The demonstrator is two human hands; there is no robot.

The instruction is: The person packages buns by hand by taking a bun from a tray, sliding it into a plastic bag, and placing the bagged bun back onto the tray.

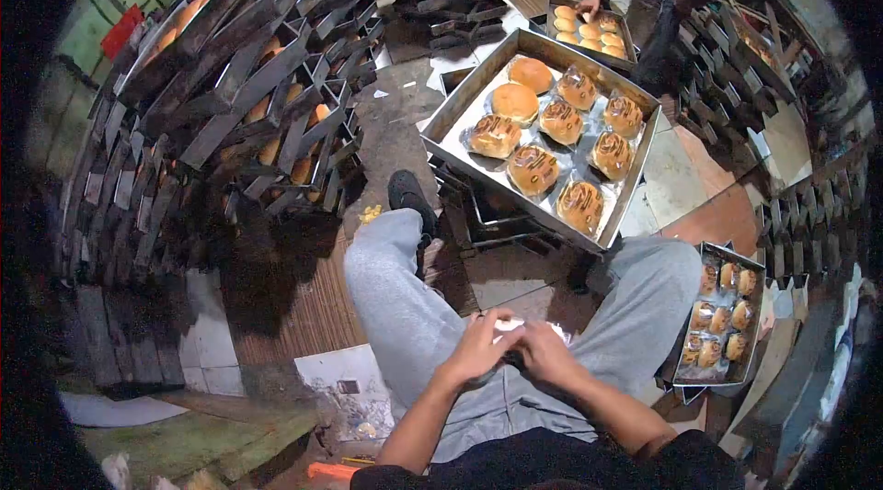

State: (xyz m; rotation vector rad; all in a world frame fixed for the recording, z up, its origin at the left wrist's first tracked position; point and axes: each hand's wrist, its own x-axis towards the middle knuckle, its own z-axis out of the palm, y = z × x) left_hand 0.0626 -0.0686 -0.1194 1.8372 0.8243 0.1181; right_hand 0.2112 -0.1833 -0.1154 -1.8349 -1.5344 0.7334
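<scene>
My left hand (480, 345) and my right hand (543, 354) meet over my lap, both with curled fingers. Between them shows a small, white, thin thing (505, 328), mostly hidden by the fingers; I cannot tell what it is. Beyond my knees a metal tray (460, 152) stands raised on other trays, lined with white. Two bare round buns, one of them a glossy bun (514, 104), sit at its far left. Several buns in see-through printed bags, such as a wrapped bun (580, 206), fill the rest.
Stacked metal trays (244, 90) with buns rise on the left, more trays (809, 233) on the right. By my right knee stands a tray (724, 383) of wrapped buns. A co-worker's hand (590, 8) reaches into another bun tray (629, 41) at the back.
</scene>
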